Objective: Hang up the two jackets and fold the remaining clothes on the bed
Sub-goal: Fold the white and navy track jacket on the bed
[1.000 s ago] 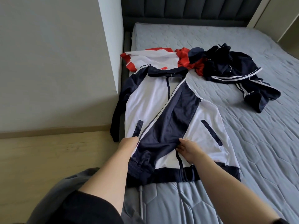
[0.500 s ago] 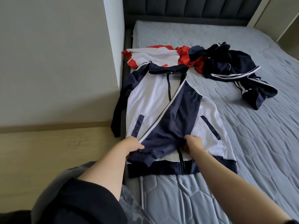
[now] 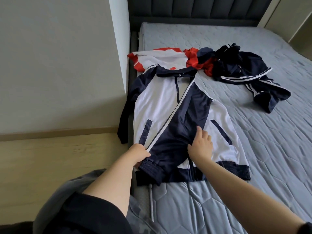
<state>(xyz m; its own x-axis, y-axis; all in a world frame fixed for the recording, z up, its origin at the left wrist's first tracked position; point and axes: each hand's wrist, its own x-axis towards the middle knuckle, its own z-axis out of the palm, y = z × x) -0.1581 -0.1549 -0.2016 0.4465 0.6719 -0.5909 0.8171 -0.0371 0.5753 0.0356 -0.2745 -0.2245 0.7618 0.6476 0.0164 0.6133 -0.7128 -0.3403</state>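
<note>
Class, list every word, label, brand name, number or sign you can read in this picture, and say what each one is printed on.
None can be read.
The navy and white jacket has a small pale mark below its collar by the zip: too small and blurred to read.
The red and white garment, the dark navy garment and the mattress show only stripes, colour blocks and quilting, no lettering.

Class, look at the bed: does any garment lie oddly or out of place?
Yes. The navy and white zip jacket's left sleeve hangs off the grey quilted mattress edge, towards the floor.
</note>
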